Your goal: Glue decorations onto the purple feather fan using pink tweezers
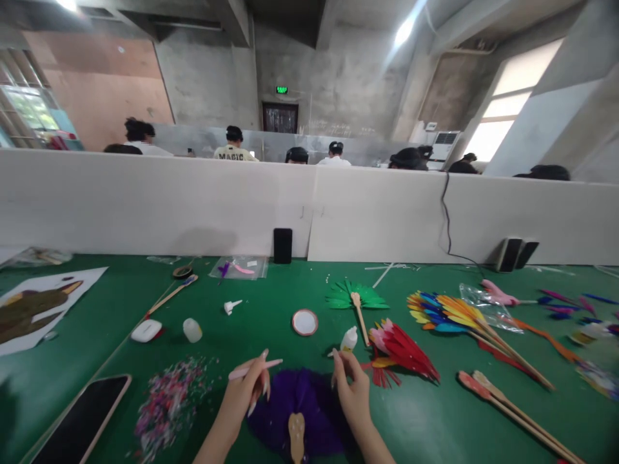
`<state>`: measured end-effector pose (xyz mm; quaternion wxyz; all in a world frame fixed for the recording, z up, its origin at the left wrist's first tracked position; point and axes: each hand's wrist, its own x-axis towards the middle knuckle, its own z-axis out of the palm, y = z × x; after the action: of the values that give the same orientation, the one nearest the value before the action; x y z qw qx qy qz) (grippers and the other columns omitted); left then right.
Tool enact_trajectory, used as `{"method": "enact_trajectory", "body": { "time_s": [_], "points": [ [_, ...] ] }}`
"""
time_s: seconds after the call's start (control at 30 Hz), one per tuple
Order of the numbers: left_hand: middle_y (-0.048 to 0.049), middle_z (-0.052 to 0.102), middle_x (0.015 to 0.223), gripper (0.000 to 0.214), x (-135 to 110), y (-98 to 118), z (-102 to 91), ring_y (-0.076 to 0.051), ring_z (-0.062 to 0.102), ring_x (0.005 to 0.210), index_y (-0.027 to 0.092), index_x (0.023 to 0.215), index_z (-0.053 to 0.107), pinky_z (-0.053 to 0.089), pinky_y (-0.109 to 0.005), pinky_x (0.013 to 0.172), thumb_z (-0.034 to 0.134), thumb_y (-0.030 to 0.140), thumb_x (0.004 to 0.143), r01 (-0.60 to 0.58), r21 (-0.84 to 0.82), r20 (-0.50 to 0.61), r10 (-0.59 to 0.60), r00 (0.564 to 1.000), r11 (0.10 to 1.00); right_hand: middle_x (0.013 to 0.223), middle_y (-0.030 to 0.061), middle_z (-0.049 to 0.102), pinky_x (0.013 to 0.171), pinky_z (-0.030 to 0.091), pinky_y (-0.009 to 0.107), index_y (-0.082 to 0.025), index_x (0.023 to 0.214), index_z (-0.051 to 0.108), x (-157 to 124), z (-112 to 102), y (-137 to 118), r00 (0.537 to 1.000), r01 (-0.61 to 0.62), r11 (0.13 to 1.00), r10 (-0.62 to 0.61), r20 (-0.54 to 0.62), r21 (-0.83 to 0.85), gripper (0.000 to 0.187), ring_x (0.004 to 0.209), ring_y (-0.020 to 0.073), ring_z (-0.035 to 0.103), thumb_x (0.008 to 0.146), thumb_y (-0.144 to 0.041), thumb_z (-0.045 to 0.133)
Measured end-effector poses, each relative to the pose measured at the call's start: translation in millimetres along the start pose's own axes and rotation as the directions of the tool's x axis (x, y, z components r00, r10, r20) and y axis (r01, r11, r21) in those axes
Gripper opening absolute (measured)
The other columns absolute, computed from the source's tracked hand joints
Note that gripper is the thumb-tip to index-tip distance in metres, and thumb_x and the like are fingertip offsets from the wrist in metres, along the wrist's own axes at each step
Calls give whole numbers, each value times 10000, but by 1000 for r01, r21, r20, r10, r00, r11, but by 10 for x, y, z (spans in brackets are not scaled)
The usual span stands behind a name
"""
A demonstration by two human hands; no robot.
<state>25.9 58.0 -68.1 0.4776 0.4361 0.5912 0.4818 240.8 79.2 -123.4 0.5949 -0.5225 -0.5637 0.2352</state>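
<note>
Left fingers (pixel 257 381) pinched a pink stick (pixel 273 364), right fingers (pixel 344 368) a glue bottle (pixel 349 338). Small dabs likely suited the purple fan (pixel 302 399) beneath them.

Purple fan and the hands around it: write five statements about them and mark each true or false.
1. The left hand holds a pink stick. True.
2. The right hand holds scissors. False: it grips a small white bottle.
3. The purple fan lies on the green table between both hands. True.
4. The phone lies right of the red fan. False: it lies far left, at the table's near edge.
5. The red fan lies right of the right hand. True.
</note>
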Motion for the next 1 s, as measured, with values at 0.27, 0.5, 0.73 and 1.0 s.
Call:
{"method": "enact_trajectory", "body": {
  "time_s": [0.27, 0.5, 0.73, 1.0],
  "points": [
    [10, 506, 418, 539, -219, 160, -32, -47, 322, 311, 163, 449, 489, 227, -208, 371, 473, 570, 801, 23, 44, -2, -23, 1000, 999, 646, 7, 594, 575, 473, 266, -161, 880, 602, -73, -129, -39, 996, 15, 998, -10, 85, -62, 219, 554, 142, 560, 895, -353, 498],
    [33, 452, 360, 504, -394, 131, 28, -49, 298, 287, 176, 445, 461, 238, -207, 367, 466, 517, 816, 61, 143, 11, -63, 998, 988, 823, 72, 640, 754, 490, 351, -175, 910, 633, -94, -181, -138, 961, 178, 982, -157, 227, -71, 220, 799, 202, 601, 923, -293, 448],
    [21, 449, 341, 512, -379, -42, 59, -117, 515, 420, 197, 409, 449, 440, -230, 557, 463, 511, 814, 60, 235, 18, -66, 998, 970, 1000, 109, 604, 863, 474, 407, -182, 1033, 657, -155, -201, -234, 888, 294, 955, -253, 385, -51, 251, 978, 230, 560, 932, -260, 441],
    [25, 473, 361, 496, -408, -79, 61, -115, 504, 403, 194, 418, 453, 432, -226, 534, 459, 492, 815, 78, 300, -9, -79, 997, 951, 1205, 101, 563, 950, 443, 461, -241, 1119, 641, -483, -159, -392, 809, 358, 932, -281, 516, -54, 277, 1149, 252, 498, 939, -243, 430]
  ]
}}
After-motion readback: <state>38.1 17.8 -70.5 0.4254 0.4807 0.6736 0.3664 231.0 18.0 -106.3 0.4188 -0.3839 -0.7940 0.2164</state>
